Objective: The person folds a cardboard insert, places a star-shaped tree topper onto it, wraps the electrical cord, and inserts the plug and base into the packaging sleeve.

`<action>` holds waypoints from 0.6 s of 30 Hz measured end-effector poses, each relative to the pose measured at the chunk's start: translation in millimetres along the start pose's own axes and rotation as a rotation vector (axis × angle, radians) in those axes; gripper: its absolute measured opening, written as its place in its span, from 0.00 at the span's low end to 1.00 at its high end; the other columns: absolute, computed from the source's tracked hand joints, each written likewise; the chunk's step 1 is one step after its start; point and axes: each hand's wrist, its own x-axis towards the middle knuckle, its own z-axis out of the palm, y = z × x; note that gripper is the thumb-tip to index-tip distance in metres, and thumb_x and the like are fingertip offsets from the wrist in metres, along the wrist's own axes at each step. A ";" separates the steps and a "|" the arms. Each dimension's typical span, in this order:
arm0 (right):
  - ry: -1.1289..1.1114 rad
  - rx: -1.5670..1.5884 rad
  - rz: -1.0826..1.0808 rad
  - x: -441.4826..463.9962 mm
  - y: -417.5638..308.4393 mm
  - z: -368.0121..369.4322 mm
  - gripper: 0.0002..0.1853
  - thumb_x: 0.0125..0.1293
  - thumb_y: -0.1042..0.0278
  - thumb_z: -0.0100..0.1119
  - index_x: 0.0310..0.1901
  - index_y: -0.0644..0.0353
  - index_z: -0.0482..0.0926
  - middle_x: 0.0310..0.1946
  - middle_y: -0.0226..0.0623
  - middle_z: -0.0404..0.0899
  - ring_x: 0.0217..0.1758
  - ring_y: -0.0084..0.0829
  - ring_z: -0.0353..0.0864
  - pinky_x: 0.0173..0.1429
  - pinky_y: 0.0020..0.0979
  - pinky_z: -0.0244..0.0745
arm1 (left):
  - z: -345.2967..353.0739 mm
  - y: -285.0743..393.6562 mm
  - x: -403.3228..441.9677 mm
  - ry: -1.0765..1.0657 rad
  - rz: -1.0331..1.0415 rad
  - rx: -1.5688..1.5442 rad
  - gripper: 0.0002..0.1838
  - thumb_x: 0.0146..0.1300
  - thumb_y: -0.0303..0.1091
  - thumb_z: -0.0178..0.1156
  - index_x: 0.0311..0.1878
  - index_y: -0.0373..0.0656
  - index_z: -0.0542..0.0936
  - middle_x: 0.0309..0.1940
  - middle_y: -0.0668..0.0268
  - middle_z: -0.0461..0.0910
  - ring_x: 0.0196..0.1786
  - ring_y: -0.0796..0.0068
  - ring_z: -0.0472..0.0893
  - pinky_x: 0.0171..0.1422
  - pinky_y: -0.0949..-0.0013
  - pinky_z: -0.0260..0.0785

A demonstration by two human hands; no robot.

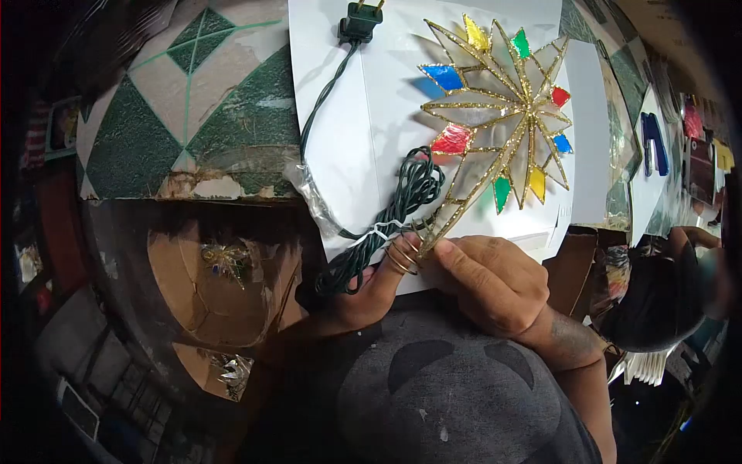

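A star-shaped tree topper (510, 116) with gold glitter edges and red, blue, green and yellow tips lies over white paper, its long point toward me. My right hand (495, 282) pinches that lower point between thumb and fingers. At the same end, my left hand (375, 290) is closed at the gold wire coil (406, 255), with a finger against its rings. A bundled dark green cord (394, 205), bound with a white tie, rests beside and partly over my left hand. The cord runs up to a two-prong plug (360, 22). My left fingers are partly hidden.
White paper (340, 124) covers part of the worn green-and-white tiled table (239, 124). A blue stapler (654, 143) lies at the right. Below the table on the left, an open cardboard box (182, 286) holds a gold star ornament (224, 259). Another person sits at the far right.
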 end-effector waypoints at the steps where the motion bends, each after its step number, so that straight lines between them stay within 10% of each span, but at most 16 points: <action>1: -0.001 0.001 0.001 -0.2 0.2 0.7 0.14 0.66 0.77 0.68 0.52 0.74 0.86 0.44 0.49 0.90 0.41 0.37 0.90 0.44 0.30 0.86 | 0.4 -0.2 -0.2 0.000 -0.002 0.000 0.08 0.74 0.23 0.65 0.51 0.30 0.88 0.49 0.60 0.91 0.46 0.73 0.90 0.51 0.73 0.83; 18: 0.034 0.095 0.066 3.7 -3.9 2.8 0.15 0.64 0.81 0.69 0.52 0.75 0.86 0.42 0.47 0.90 0.39 0.36 0.90 0.43 0.29 0.86 | 3.3 -13.1 -4.5 -0.035 -0.033 0.052 0.08 0.74 0.22 0.65 0.51 0.28 0.86 0.48 0.56 0.90 0.44 0.68 0.90 0.50 0.69 0.84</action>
